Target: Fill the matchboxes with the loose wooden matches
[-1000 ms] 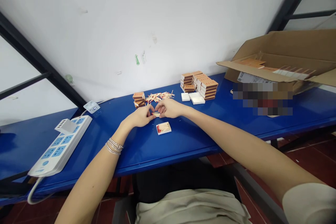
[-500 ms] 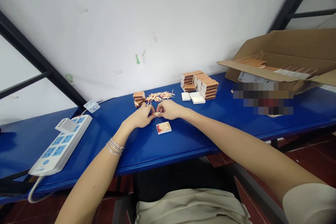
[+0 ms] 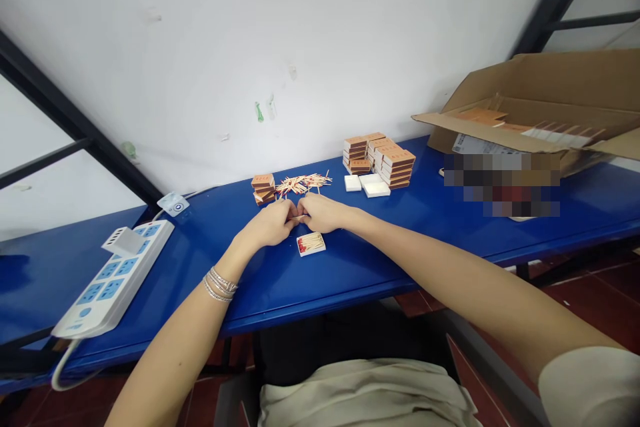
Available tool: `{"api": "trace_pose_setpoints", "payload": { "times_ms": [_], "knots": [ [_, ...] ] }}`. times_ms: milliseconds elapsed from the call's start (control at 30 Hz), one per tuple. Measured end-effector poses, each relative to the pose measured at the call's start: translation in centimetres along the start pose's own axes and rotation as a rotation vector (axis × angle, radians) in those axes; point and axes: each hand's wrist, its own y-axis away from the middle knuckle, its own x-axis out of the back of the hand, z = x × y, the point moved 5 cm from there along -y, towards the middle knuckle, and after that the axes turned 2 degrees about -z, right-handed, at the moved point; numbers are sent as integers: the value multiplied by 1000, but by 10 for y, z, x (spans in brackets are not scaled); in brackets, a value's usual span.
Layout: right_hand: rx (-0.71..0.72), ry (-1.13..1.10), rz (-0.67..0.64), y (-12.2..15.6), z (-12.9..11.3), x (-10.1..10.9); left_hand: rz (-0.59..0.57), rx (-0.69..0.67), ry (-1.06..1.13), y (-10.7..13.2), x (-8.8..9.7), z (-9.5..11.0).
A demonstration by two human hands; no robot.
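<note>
My left hand (image 3: pixel 267 223) and my right hand (image 3: pixel 323 212) meet over the blue table (image 3: pixel 350 267), fingers pinched together on a small bunch of matches between them. Just in front of the hands lies an open white matchbox tray (image 3: pixel 311 243) filled with red-tipped matches. Behind the hands a loose pile of matches (image 3: pixel 301 183) lies on the table, with a short stack of orange matchboxes (image 3: pixel 263 188) to its left.
Taller stacks of orange matchboxes (image 3: pixel 385 159) and white empty trays (image 3: pixel 369 185) stand back right. An open cardboard box (image 3: pixel 545 120) sits at far right. A white and blue power strip (image 3: pixel 113 277) lies at left. A white wall rises behind the table.
My two hands have drawn closer together until their fingertips touch; the camera view shifted slightly. The tray and piles have not moved.
</note>
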Motion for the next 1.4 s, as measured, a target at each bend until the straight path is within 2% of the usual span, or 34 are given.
{"api": "trace_pose_setpoints", "payload": {
  "times_ms": [233,400,767,1133,1400],
  "knots": [
    [-12,-5,-30,4,-3,3,2,40,-58,0,-2,-2],
    [-13,-19,-34,6,-6,6,0,15,-103,0,-1,-1],
    [47,114,-78,7,-10,2,-18,27,-100,2,-1,5],
    [33,134,-107,10,-14,4,-63,13,-116,4,-1,6],
    [136,235,-125,13,-18,4,-59,-4,-172,6,-5,11]
  ]
}}
